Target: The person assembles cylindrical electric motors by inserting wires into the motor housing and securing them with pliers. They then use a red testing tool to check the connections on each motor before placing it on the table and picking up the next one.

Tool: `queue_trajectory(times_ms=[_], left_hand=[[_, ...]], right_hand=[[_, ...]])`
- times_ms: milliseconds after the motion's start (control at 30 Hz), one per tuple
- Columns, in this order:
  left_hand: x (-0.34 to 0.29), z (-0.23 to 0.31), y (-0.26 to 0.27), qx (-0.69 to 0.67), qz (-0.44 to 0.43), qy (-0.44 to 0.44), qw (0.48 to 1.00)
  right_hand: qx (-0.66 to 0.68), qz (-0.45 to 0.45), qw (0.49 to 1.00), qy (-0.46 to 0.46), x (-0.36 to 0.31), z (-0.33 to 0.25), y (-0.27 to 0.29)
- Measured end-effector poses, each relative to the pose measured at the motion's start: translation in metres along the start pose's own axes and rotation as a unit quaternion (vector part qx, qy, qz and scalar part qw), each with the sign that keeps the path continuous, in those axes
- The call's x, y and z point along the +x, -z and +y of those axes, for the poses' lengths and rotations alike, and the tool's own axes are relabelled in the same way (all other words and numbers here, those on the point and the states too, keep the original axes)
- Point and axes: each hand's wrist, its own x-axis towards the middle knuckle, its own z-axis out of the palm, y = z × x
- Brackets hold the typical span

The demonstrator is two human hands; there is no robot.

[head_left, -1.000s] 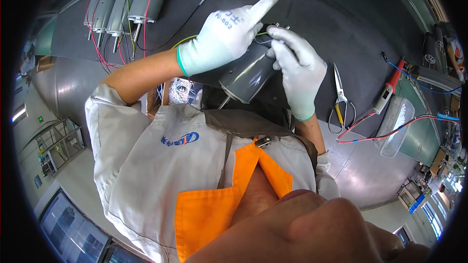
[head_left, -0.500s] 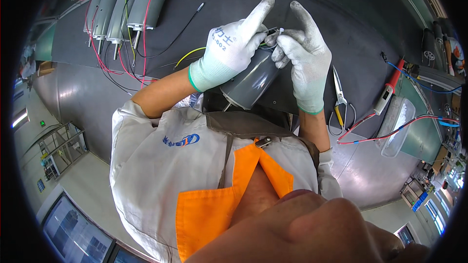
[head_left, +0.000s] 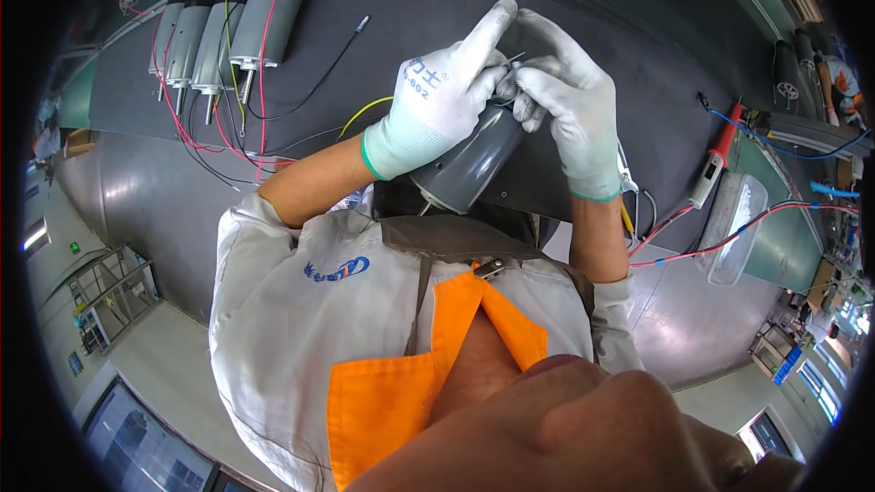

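Got the grey motor (head_left: 469, 164) gripped in my left hand (head_left: 437, 100) above the tabletop's (head_left: 410, 9) near edge, right hand (head_left: 574, 109) pinching its top wire, which looks like it needs careful seating next.

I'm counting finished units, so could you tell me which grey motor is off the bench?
The grey cylindrical motor held between both gloved hands; the four others lie in a row.
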Motion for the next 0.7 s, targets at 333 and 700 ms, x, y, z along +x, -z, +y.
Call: queue_trajectory(times_ms=[333, 700], left_hand=[[-0.001, 0.006, 0.000, 0.108, -0.012, -0.030, 0.994], [-0.001, 0.014, -0.003, 0.062, -0.011, -0.032, 0.997]], right_hand=[[0.117, 0.055, 0.989, 0.078, -0.008, 0.021, -0.004], [0.011, -0.017, 0.999, -0.027, -0.003, -0.002, 0.006]])
